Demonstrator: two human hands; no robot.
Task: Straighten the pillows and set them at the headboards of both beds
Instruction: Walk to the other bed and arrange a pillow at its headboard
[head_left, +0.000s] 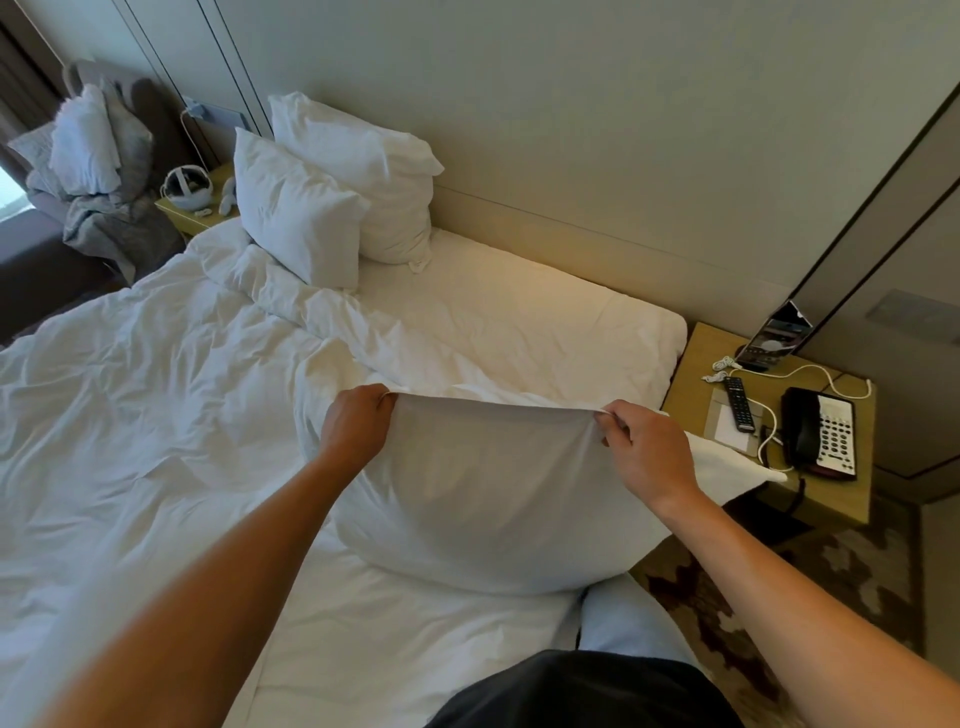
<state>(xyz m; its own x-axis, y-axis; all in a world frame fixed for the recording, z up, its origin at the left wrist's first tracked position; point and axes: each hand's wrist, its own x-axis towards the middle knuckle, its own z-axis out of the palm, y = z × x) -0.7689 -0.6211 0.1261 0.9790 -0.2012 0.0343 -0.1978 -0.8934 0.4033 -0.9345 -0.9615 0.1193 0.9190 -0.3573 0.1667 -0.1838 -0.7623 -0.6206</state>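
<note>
A white pillow (483, 493) hangs upright over the near right part of the bed (519, 306), its lower end resting on the sheet. My left hand (356, 423) pinches its top edge on the left and my right hand (647, 452) pinches the top edge on the right. Two more white pillows stand at the far left of the headboard (597, 234): the front pillow (296, 218) leans against the back pillow (363, 171), which rests on the wall panel. The sheet by the headboard on the right lies bare.
A rumpled white duvet (130, 389) covers the left of the bed. The right nightstand (769, 415) holds a black phone (821, 436), a remote (737, 404) and cables. A far nightstand (200, 208) carries a headset. An armchair (93, 171) piled with cushions stands at the far left.
</note>
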